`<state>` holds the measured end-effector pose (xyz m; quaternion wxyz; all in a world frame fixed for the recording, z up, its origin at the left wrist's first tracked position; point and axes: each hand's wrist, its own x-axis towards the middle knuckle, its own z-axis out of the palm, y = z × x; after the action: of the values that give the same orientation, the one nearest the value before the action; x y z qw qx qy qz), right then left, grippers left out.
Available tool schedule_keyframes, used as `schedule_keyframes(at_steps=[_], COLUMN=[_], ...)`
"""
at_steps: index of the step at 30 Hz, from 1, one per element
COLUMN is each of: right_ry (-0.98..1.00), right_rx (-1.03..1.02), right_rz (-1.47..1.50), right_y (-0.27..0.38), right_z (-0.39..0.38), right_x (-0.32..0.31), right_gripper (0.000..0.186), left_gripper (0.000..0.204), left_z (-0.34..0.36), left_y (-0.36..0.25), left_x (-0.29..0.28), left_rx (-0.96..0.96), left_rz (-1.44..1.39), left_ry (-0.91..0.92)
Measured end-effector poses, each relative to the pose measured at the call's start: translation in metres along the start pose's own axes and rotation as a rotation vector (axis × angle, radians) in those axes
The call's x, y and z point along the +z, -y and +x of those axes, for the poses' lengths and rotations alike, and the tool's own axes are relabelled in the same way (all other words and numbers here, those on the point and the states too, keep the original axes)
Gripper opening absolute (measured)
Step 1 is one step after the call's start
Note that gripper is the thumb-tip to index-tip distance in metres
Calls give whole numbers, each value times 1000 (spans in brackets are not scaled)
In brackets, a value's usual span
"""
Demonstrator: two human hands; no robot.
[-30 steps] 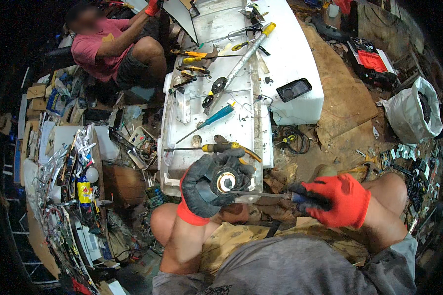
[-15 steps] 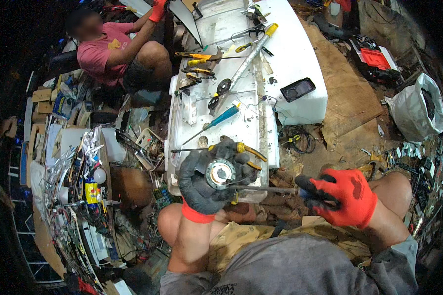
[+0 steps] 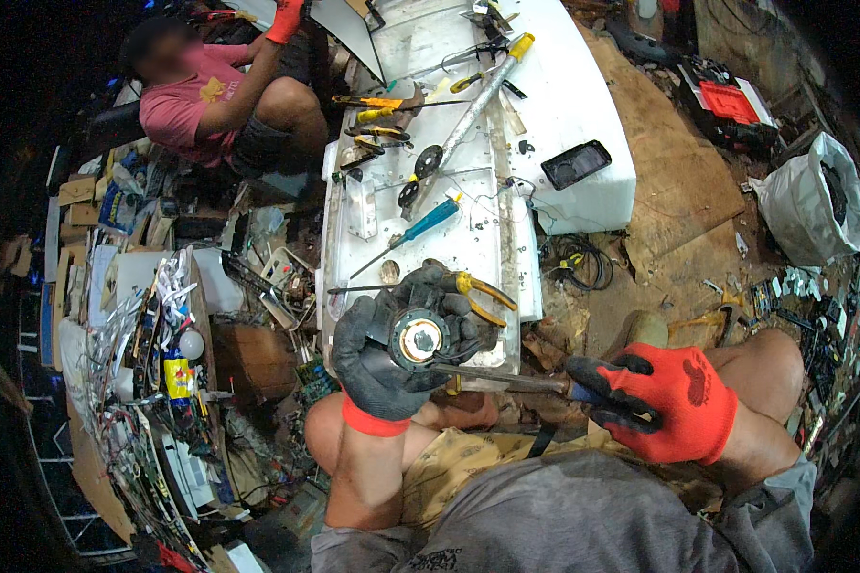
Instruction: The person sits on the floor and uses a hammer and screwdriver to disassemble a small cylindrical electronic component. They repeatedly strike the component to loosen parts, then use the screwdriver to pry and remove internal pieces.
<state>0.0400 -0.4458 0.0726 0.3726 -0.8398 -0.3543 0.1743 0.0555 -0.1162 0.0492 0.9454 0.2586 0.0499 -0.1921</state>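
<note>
In my left hand (image 3: 377,372), gloved in black and red, lies a round metal part (image 3: 419,341) with a dark rim and a bright ring in its middle; my fingers curl around it. My right hand (image 3: 674,401), in a matching glove, is closed on the blue handle of a screwdriver (image 3: 506,379). Its long shaft points left, and the tip meets the lower right rim of the round part. Just beyond my left hand are yellow-handled pliers (image 3: 487,301), partly hidden by the fingers. A blue screwdriver (image 3: 425,229) rests farther off on the white work surface (image 3: 358,253).
More hand tools, including a taped rod with a yellow end (image 3: 478,110), lie toward the back. A dark phone-like device (image 3: 576,165) sits on a white block (image 3: 592,205). Far left, a person (image 3: 196,105) holds a panel. A white sack (image 3: 784,210) stands right; scrap covers the left side.
The round part has turned slightly in my left hand. My right hand has dropped a little, and the screwdriver now slants more, its tip still at the part's rim.
</note>
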Motion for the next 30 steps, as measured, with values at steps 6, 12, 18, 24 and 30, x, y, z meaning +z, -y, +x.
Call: schedule_keyframes(at_steps=[6, 12, 18, 24, 30], right_ry=[3, 53, 72, -64, -154], right_rx=[38, -3, -7, 48, 80], right_rz=[31, 52, -11, 23, 109], right_y=[3, 2, 6, 10, 3], right_z=[2, 4, 16, 10, -1], right_x=[2, 3, -11, 23, 59], right_gripper=[51, 50, 49, 48, 48], left_gripper=[64, 58, 58, 60, 58], left_z=[2, 0, 4, 7, 6], left_y=[7, 9, 12, 8, 17], left_x=[1, -19, -22, -30, -36], left_rx=[64, 11, 48, 136, 178], left_rz=[26, 146, 210, 195, 101], left_ry=[26, 27, 22, 11, -88])
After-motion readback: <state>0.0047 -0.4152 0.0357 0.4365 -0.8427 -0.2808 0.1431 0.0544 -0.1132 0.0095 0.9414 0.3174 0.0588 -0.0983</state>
